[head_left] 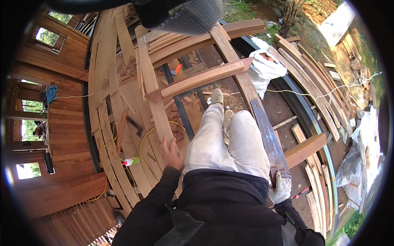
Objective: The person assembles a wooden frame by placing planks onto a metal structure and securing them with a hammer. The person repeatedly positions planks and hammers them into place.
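Observation:
My right hand [281, 187], in a pale work glove, is closed round the handle of a handsaw [267, 133] at my right side. The long, worn blade points away from me, beside my right leg and over a wooden plank [234, 53]. My bare left hand [171, 155] lies with fingers spread on another long plank [158, 110] by my left thigh. Between my hands are my legs in pale trousers. Ahead of my shoes, a thick reddish timber [205, 78] bridges the two planks.
Loose boards cover the deck [104, 74] at left, with a hammer [134, 125], a green-and-white bottle [131, 161] and a yellow cord [143, 143]. A white sack [266, 69], stacked boards [308, 90] and dark steel beams [297, 110] lie right. A red-handled tool [301, 192] is near my glove.

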`<state>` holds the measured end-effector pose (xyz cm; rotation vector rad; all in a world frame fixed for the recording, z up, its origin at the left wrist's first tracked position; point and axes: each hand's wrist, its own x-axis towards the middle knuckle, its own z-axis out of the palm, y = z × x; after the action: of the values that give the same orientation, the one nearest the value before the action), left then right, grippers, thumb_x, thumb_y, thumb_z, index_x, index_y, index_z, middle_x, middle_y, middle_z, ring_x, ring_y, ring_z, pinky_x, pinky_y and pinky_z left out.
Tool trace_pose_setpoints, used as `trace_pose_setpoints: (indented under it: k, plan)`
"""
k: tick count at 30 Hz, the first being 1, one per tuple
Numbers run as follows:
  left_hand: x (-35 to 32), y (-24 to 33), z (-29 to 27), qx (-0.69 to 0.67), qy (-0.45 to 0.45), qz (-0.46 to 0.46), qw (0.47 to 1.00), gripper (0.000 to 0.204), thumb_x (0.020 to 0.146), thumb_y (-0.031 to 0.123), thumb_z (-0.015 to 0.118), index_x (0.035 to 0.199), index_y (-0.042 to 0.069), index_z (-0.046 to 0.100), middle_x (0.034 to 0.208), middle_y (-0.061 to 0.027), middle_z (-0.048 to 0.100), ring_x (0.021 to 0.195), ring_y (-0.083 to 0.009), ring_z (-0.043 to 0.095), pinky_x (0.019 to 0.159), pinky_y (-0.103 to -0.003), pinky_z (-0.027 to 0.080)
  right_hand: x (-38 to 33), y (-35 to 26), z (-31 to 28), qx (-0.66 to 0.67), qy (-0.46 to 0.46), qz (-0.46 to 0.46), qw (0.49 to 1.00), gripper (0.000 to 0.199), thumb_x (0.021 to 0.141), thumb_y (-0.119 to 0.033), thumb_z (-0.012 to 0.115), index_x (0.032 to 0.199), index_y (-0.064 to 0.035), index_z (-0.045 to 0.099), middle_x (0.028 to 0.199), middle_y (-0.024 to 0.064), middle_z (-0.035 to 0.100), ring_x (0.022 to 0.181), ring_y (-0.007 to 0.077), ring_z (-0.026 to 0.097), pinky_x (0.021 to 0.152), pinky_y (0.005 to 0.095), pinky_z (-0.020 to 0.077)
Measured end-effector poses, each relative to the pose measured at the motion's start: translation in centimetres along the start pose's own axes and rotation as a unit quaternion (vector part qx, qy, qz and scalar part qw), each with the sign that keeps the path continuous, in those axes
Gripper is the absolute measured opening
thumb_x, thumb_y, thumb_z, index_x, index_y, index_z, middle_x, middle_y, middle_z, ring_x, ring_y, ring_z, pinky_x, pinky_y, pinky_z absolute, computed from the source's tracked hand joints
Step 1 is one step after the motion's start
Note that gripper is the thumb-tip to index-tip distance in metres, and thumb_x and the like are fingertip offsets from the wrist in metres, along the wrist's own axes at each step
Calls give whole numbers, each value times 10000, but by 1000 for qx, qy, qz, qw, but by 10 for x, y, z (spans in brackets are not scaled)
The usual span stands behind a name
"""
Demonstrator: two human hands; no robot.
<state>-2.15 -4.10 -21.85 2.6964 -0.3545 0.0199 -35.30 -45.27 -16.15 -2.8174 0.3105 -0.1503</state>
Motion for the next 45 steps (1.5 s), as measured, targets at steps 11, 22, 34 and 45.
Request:
trace_pose_setpoints:
  k: [11,22,34,45]
  plan:
    - [80,31,6,-26,72,21,997,560,844,130,742,1367,23,572,1419,-196,538,1365,-403,509,1162,-473,411,7,0,-32,183,41,163,969,779,672,-77,748,1424,47,583,1069,251,726,1009,432,704,923,474,554]
    - [326,228,75,-90,-22,298,950,569,860,254,816,1332,-4,631,1270,-197,651,1215,-396,607,1051,-455,491,189,-30,-103,445,125,97,882,820,746,-38,776,1510,43,490,1285,232,661,1106,334,695,975,388,542]
    - [347,254,123,-76,-52,305,948,499,836,314,857,1217,25,714,1140,-159,660,1137,-377,608,1004,-465,492,228,-30,-29,529,206,248,785,249,913,-93,807,1092,-12,653,820,71,664,734,157,661,627,352,531]
    - [345,264,137,-89,-1,155,984,249,975,314,706,1046,101,814,1024,-78,727,988,-294,706,873,-402,545,244,-20,-24,436,110,106,887,231,750,-140,810,954,-78,722,821,156,685,769,402,665,720,477,528]
